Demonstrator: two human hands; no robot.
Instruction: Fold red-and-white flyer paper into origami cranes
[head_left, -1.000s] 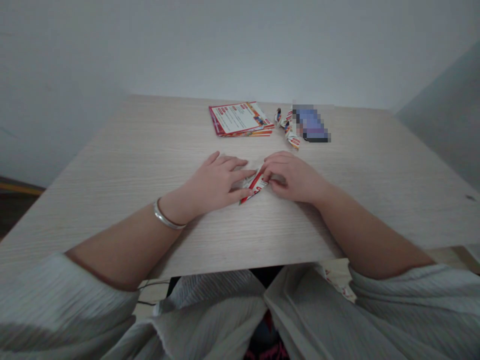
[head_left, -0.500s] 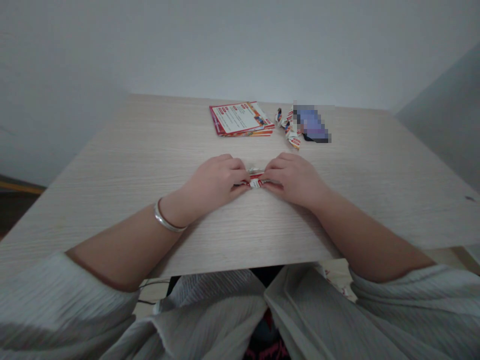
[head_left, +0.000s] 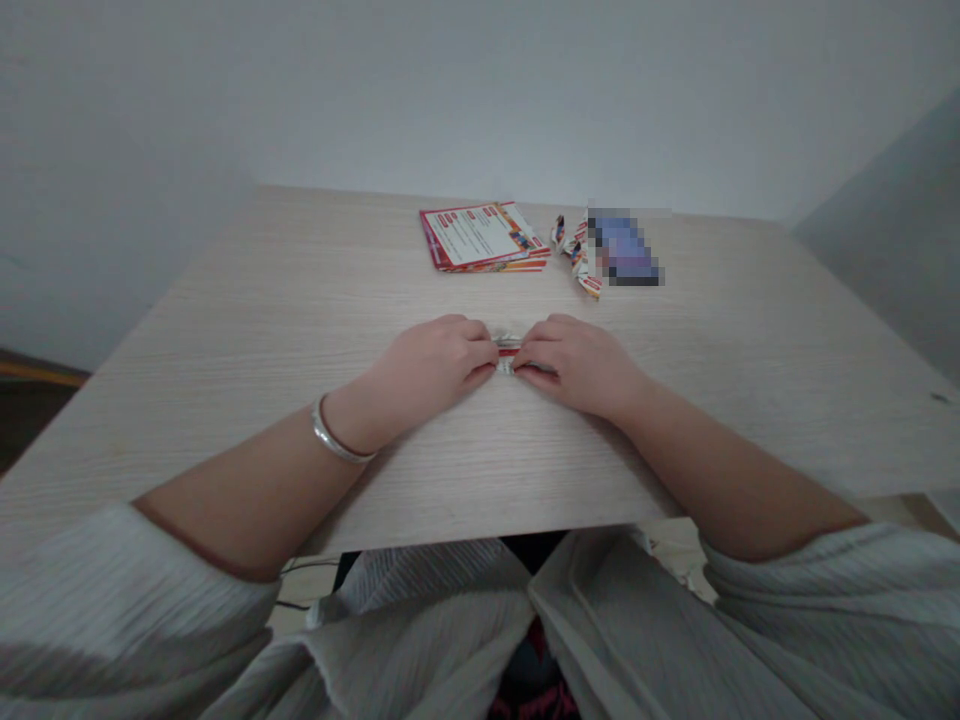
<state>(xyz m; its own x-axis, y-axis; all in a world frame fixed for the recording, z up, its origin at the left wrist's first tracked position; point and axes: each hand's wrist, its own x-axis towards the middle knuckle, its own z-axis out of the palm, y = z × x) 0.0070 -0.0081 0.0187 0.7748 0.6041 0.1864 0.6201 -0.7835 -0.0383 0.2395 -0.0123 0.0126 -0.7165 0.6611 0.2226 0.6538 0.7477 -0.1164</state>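
Between my two hands lies a narrow folded strip of printed paper, white with a red line along it, close to the tabletop. My left hand, with a silver bangle on its wrist, is closed on the strip's left end. On the right end, the fingers of my right hand are pinched together. Only a short middle part of the paper shows; both ends are hidden under my fingers.
A stack of printed sheets with red edges lies beyond my hands on the pale wooden table. Right of it sit several twisted pieces of printed paper, beside a blurred-out phone-like object. A wall rises behind.
Both hands have shifted slightly, the right one a little to the left. The strip's lower edge now shows less print between the fingers. The things at the back stay put.
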